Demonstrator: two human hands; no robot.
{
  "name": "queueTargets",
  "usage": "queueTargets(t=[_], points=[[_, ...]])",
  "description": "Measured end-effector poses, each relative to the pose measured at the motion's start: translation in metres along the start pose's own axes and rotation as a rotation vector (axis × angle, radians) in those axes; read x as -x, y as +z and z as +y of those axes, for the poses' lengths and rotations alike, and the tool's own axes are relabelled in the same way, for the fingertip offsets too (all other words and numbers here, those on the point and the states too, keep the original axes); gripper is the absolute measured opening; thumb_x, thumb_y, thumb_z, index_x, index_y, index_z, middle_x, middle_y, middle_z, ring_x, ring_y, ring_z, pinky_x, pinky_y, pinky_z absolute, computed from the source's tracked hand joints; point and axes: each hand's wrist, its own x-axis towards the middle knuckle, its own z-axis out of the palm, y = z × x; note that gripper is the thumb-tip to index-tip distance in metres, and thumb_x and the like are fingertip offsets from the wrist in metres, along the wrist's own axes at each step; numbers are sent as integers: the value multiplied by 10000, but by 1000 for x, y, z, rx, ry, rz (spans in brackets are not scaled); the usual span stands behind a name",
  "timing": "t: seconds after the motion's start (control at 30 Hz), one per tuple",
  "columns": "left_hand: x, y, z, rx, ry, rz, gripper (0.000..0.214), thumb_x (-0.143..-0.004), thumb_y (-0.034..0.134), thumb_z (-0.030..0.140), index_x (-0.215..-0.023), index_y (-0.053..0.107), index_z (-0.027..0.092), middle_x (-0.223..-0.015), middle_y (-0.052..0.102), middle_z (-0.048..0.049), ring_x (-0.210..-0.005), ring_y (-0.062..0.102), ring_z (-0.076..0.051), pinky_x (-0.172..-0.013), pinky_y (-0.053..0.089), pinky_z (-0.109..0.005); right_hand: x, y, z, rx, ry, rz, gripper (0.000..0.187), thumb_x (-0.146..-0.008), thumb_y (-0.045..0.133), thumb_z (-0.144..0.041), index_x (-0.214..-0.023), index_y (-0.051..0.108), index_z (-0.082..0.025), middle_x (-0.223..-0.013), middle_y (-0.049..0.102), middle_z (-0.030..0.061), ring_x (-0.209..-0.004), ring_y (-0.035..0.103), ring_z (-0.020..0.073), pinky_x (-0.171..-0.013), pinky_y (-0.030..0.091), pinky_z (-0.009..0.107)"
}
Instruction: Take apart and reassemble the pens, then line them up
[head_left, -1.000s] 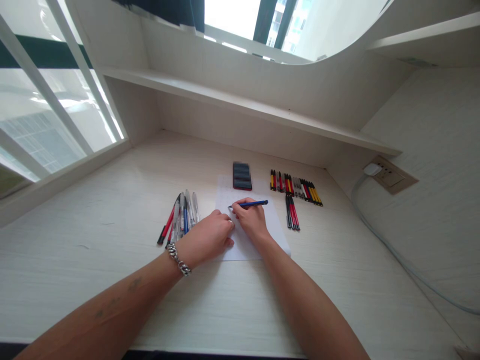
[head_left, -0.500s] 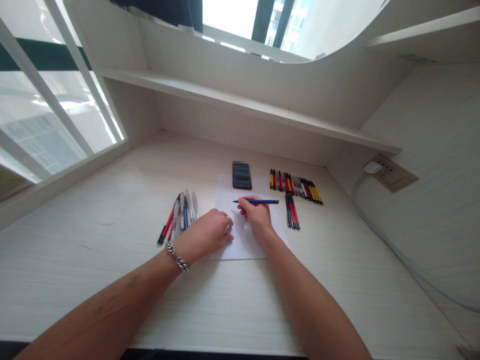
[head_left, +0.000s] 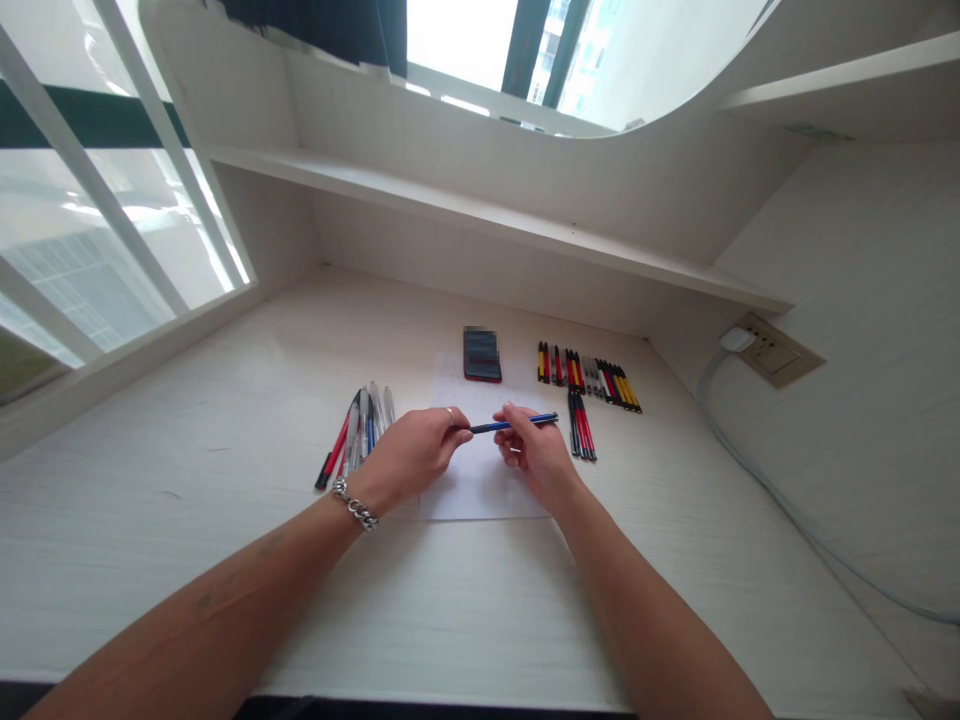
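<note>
Both hands hold a blue pen (head_left: 517, 422) level above a white sheet of paper (head_left: 480, 485) on the desk. My right hand (head_left: 534, 450) grips the pen's middle and right part. My left hand (head_left: 414, 455), with a ring and a chain bracelet at the wrist, pinches the pen's left tip. A loose bunch of red, blue and clear pens (head_left: 358, 435) lies just left of my left hand.
A phone (head_left: 482, 354) lies at the paper's far edge. A row of several yellow, red and black pens (head_left: 589, 376) and a small group of red and black ones (head_left: 581, 432) lie right of it. A wall socket (head_left: 769, 350) with a cable is at the right.
My right hand lifted the blue pen off the paper and turned it level. My left hand left the paper and closed on the pen's left tip.
</note>
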Motion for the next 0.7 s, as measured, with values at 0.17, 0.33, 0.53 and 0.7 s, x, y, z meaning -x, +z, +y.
queueTargets(t=[0.17,0.33,0.53,0.7], points=[[-1,2,-5,-38,-27,-21,212,-905,465,322,-908,646,213,-792,676,-32,-722,602,-187,-612,400,-276,-6,-26,-1,57,-82,229,391,-711,654,-555,-801,593,-179,-510,515,-35,-408,389,74,-380,255,206],[-2,4,-5,-31,-6,-15,203,-901,470,293,-903,651,202,-815,688,-39,-736,611,-185,-649,420,-281,-7,-24,7,264,-93,128,425,-785,535,-613,-751,575,-191,-472,475,-47,-384,354,75,-380,244,218],[-3,6,-6,-13,-11,-20,190,-893,481,283,-897,653,203,-820,693,-35,-734,616,-181,-645,427,-277,-8,-28,3,381,-141,86,424,-793,514,-607,-706,574,-197,-488,483,-38,-405,373,94,-400,277,232],[-7,0,-14,7,5,85,168,-878,516,295,-917,657,213,-845,686,-21,-744,603,-171,-670,427,-279,1,-37,-14,532,-129,-85,309,-825,528,-453,-751,662,-185,-629,600,-2,-519,469,105,-466,336,221]])
